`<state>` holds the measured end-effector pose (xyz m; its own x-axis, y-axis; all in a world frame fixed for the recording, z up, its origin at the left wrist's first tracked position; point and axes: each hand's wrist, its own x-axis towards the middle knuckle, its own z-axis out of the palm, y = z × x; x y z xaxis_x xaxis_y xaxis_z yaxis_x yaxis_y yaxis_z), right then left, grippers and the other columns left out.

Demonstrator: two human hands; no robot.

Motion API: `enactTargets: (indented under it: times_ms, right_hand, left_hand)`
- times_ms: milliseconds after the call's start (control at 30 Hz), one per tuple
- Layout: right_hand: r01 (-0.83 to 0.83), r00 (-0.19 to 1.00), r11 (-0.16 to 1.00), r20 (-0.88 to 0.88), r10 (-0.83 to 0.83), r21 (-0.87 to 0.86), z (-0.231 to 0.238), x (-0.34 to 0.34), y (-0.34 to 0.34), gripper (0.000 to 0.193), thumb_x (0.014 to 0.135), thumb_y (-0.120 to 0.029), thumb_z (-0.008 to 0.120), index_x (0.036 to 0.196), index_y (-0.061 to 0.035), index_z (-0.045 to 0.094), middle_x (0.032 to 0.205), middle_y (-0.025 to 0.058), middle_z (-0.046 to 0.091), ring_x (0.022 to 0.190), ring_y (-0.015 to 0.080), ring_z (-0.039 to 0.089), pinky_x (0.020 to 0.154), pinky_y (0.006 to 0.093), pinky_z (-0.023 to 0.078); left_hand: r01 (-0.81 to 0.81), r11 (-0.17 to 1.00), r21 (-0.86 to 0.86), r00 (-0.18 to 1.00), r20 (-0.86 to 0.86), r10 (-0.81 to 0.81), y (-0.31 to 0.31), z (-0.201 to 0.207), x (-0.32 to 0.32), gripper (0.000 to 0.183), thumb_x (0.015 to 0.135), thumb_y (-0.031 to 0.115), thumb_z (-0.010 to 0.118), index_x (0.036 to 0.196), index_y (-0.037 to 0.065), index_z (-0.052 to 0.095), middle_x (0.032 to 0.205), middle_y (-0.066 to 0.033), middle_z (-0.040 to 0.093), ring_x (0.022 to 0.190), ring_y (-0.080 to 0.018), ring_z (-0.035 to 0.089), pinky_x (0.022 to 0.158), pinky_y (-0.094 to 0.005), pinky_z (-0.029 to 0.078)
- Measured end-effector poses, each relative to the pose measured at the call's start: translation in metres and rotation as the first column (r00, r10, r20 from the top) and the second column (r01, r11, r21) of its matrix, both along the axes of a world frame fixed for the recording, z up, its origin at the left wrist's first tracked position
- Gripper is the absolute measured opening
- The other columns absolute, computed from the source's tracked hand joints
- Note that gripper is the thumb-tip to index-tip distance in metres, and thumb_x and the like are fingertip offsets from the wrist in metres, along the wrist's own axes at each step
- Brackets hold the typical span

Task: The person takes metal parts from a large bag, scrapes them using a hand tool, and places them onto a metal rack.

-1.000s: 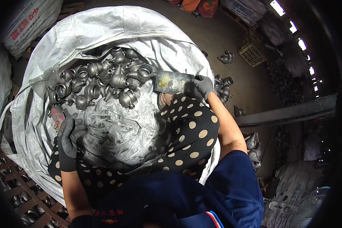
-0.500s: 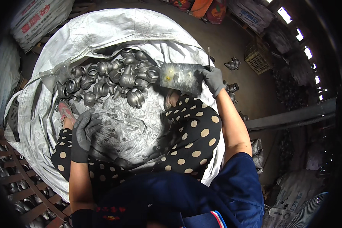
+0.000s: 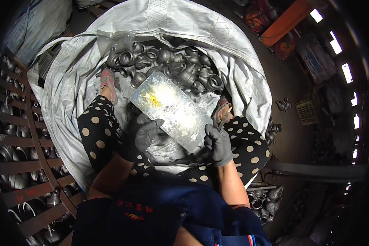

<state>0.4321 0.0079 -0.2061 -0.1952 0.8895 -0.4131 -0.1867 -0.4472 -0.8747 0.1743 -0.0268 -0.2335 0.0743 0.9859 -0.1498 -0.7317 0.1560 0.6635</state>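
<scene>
A flat rectangular metal plate (image 3: 177, 107), scuffed and glaring with light, with a yellow patch on it, is tilted above the open white sack. My gloved right hand (image 3: 218, 144) is closed at its lower right corner; a thin dark tool (image 3: 223, 121) appears to stick up from the same fist. At the plate's lower left edge my gloved left hand (image 3: 147, 134) has its thumb over the edge, the other fingers curled and partly hidden. Beyond the plate lie several grey metal castings (image 3: 187, 74), hollow and round-mouthed, heaped in the sack.
The white woven sack (image 3: 250, 74) surrounds my legs in polka-dot trousers. A rusty slatted metal crate (image 3: 30, 166) full of castings stands at the left. At the right are more castings (image 3: 266, 201), a dark metal bar (image 3: 315, 172), a yellowish plastic crate (image 3: 306, 112) and an orange post (image 3: 287, 22).
My right hand has brought the plate nearer and lower, in front of me. The left hand has moved right to the plate's edge. The whole view has turned and shifted.
</scene>
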Motion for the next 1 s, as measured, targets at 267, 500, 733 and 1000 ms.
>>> enactTargets:
  times_ms: [267,500,733,1000]
  right_hand:
    - [-0.237,0.916,0.875,0.397,0.057,0.421,0.006,-0.014,0.003,0.046,0.095,-0.012,0.053,0.139,0.0001,0.046,0.114,0.0099,0.061,0.088,0.0086,0.053,0.075,0.0226,0.044]
    - [-0.602,0.686,0.641,0.719,0.11,0.476,0.028,-0.031,-0.007,0.043,0.091,-0.006,0.055,0.134,-0.0068,0.055,0.109,0.0189,0.063,0.1,0.0268,0.061,0.088,0.0311,0.047]
    - [-0.578,0.668,0.628,0.744,-0.002,0.521,0.011,-0.026,-0.004,0.039,0.087,-0.014,0.063,0.126,-0.0166,0.063,0.088,0.0152,0.061,0.079,0.032,0.061,0.07,0.0388,0.049]
    - [-0.627,0.575,0.635,0.818,-0.013,0.451,0.009,-0.03,-0.005,0.037,0.089,-0.021,0.061,0.126,-0.0219,0.062,0.089,0.0134,0.06,0.08,0.0311,0.062,0.07,0.0397,0.05]
  left_hand:
    - [-0.125,0.989,0.083,0.943,-0.301,0.144,-0.029,0.009,-0.035,0.048,0.091,0.0,0.053,0.138,0.001,0.045,0.126,-0.0091,0.06,0.12,-0.0183,0.053,0.104,-0.0314,0.039]
    - [-0.144,0.987,0.072,0.909,-0.385,0.16,-0.023,-0.004,-0.028,0.031,0.092,0.007,0.053,0.122,-0.001,0.057,0.113,-0.007,0.064,0.106,-0.0144,0.058,0.096,-0.0277,0.044]
    - [-0.086,0.995,0.057,0.795,-0.598,0.103,-0.02,0.006,-0.023,0.027,0.091,0.009,0.056,0.115,-0.003,0.06,0.102,-0.0069,0.065,0.096,-0.0124,0.058,0.086,-0.0265,0.045]
    - [-0.064,0.994,0.083,0.821,-0.562,0.1,-0.019,0.003,-0.02,0.03,0.09,0.01,0.058,0.116,-0.005,0.059,0.102,-0.0073,0.065,0.094,-0.0127,0.059,0.084,-0.0277,0.047]
